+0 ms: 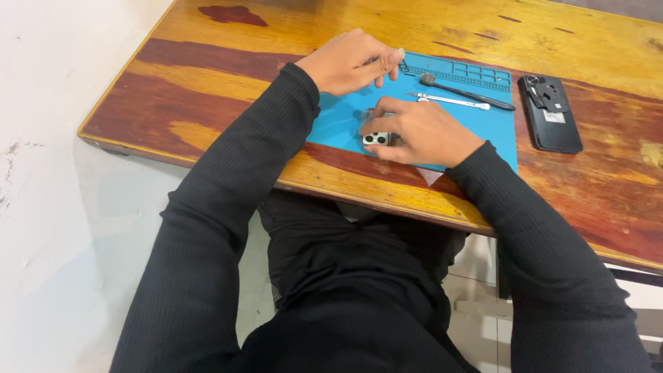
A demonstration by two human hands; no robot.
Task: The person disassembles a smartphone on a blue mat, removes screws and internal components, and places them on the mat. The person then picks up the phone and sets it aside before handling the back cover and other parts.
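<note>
A small silver camera module (377, 138) with two round lenses lies on the blue work mat (340, 123). My right hand (421, 131) rests over it, fingers curled around it and holding it against the mat. My left hand (349, 62) is farther back at the mat's far left corner. Its fingertips are pinched together on something tiny and dark that I cannot make out. Both arms wear black ribbed sleeves.
A black-handled tool (469, 92) and a thin metal spudger (452, 101) lie on the mat's far side, by its moulded compartments (469, 71). A black phone (550, 112) with parts on it lies to the right on the wooden table (228, 62). A white wall is at left.
</note>
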